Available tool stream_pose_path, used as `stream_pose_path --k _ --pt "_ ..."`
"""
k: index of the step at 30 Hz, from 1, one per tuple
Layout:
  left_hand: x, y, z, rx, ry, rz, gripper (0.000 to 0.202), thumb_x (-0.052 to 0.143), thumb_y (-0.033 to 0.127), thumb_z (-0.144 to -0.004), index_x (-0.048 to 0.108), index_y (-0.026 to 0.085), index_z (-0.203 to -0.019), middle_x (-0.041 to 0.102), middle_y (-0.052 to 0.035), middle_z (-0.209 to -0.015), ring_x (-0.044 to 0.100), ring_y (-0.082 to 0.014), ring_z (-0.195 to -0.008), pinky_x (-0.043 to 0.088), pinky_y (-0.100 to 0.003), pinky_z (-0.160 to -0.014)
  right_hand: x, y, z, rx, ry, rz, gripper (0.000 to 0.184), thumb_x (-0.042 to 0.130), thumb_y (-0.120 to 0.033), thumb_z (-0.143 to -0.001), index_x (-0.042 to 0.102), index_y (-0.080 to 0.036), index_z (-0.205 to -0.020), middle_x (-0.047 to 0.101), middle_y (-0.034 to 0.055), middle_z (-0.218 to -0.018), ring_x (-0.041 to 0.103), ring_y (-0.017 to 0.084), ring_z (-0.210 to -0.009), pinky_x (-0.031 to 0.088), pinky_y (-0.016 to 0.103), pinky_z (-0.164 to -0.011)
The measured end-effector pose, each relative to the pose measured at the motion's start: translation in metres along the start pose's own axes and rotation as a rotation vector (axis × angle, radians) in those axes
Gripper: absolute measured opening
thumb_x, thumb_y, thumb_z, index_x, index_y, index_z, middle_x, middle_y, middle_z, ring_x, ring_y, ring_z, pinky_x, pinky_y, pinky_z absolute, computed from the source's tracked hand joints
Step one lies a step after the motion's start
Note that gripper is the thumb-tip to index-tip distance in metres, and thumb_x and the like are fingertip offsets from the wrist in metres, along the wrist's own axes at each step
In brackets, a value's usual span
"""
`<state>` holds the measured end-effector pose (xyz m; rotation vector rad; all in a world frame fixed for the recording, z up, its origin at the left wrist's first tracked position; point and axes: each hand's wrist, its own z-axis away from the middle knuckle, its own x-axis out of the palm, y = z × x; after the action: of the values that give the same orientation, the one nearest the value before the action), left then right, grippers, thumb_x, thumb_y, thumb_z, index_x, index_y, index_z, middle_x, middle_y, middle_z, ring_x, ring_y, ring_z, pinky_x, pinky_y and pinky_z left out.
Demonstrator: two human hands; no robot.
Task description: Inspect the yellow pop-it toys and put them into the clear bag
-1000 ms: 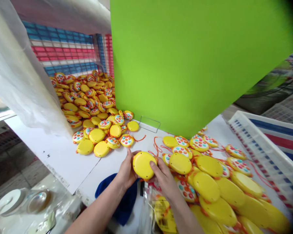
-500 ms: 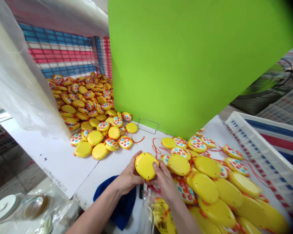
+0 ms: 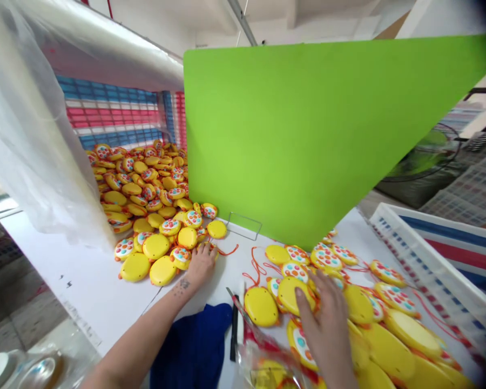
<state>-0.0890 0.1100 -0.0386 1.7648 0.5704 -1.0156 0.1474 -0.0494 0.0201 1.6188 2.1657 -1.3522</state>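
Left hand (image 3: 201, 263) covers toy in left pile (image 3: 146, 205), grip unclear; right hand (image 3: 328, 319) flat on yellow discs (image 3: 291, 294)

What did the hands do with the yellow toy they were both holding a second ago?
Both hands let go of it. The left hand reached out to the left pile of toys and now rests on one at its near edge. The right hand moved right, onto the right pile. A yellow toy now lies on the table beside it. The green board and blue cloth stayed put.
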Motion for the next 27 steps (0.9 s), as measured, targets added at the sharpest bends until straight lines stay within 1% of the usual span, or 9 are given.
stream_pose_path --k 3,5,8,12,15,19,23,25,27 --pt "0.004 -0.002 -0.004 -0.007 0.029 -0.005 0.048 0.048 0.002 -0.076 0.056 0.020 -0.120 0.049 -0.0143 -0.133 0.037 -0.0343 -0.127 0.031 -0.060 -0.100 0.018 -0.006 0.021 0.195 -0.209 -0.245 0.045 0.049 -0.048 -0.083 0.057 -0.019 -0.118 0.053 0.0142 -0.130 0.047 0.031 -0.122 0.041 0.049 -0.099" --pt "0.002 -0.004 -0.005 -0.001 0.057 0.032 0.050 0.053 0.004 -0.072 0.059 0.024 -0.118 0.053 -0.0110 -0.130 0.041 -0.0325 -0.124 0.035 -0.055 -0.100 0.027 -0.007 0.031 0.339 -0.336 -0.395 0.045 0.053 -0.048 -0.082 0.057 -0.022 -0.119 0.055 0.0107 -0.131 0.052 0.030 -0.118 0.046 0.044 -0.095" --pt "-0.002 -0.010 -0.006 0.003 0.135 0.141 0.051 0.058 0.009 -0.070 0.059 0.022 -0.119 0.055 -0.0098 -0.129 0.047 -0.0275 -0.120 0.039 -0.043 -0.101 0.035 -0.007 0.037 0.446 -0.463 -0.555 0.046 0.058 -0.050 -0.079 0.060 -0.022 -0.115 0.059 0.0103 -0.127 0.056 0.029 -0.115 0.045 0.041 -0.097" --pt "-0.001 -0.015 -0.001 -0.064 0.273 0.317 0.039 0.047 0.019 -0.081 0.061 0.014 -0.118 0.064 -0.0114 -0.116 0.061 -0.0220 -0.102 0.049 -0.035 -0.089 0.036 -0.018 0.036 0.499 -0.579 -0.734 0.045 0.058 -0.053 -0.080 0.061 -0.022 -0.112 0.061 0.0111 -0.125 0.054 0.027 -0.119 0.040 0.041 -0.103" --pt "0.004 -0.008 0.012 -0.088 0.322 0.402 0.034 0.041 0.019 -0.084 0.066 0.015 -0.107 0.068 -0.0086 -0.104 0.064 -0.0197 -0.092 0.052 -0.032 -0.081 0.037 -0.035 0.034 0.596 -0.615 -0.845 0.052 0.060 -0.058 -0.076 0.059 -0.022 -0.115 0.059 0.0121 -0.128 0.054 0.028 -0.119 0.041 0.043 -0.102" --pt "0.006 0.009 0.032 -0.048 0.282 0.392 0.031 0.043 0.011 -0.080 0.067 0.017 -0.097 0.067 -0.0074 -0.100 0.063 -0.0195 -0.094 0.050 -0.035 -0.086 0.040 -0.049 0.030 0.651 -0.614 -0.896 0.058 0.066 -0.060 -0.070 0.061 -0.022 -0.114 0.059 0.0120 -0.128 0.056 0.031 -0.115 0.045 0.046 -0.097" --pt "0.003 0.024 0.034 0.022 0.191 0.291 0.032 0.046 0.014 -0.082 0.062 0.019 -0.109 0.061 -0.0091 -0.111 0.056 -0.0226 -0.107 0.043 -0.040 -0.097 0.035 -0.047 0.025 0.586 -0.560 -0.822 0.054 0.067 -0.056 -0.071 0.064 -0.021 -0.111 0.066 0.0099 -0.116 0.058 0.029 -0.111 0.043 0.042 -0.098" --pt "0.007 0.030 0.025 0.061 0.124 0.239 0.037 0.052 0.019 -0.081 0.058 0.020 -0.117 0.057 -0.0105 -0.120 0.051 -0.0241 -0.114 0.038 -0.040 -0.101 0.032 -0.045 0.024 0.595 -0.544 -0.827 0.050 0.068 -0.054 -0.071 0.065 -0.021 -0.108 0.068 0.0090 -0.111 0.060 0.029 -0.108 0.046 0.040 -0.094" --pt "0.017 0.036 0.012 0.086 0.049 0.189 0.049 0.061 0.025 -0.075 0.053 0.020 -0.124 0.050 -0.0118 -0.131 0.044 -0.0270 -0.122 0.034 -0.041 -0.105 0.030 -0.044 0.027 0.610 -0.543 -0.844 0.048 0.069 -0.054 -0.070 0.067 -0.021 -0.105 0.070 0.0087 -0.107 0.061 0.029 -0.106 0.048 0.040 -0.091"
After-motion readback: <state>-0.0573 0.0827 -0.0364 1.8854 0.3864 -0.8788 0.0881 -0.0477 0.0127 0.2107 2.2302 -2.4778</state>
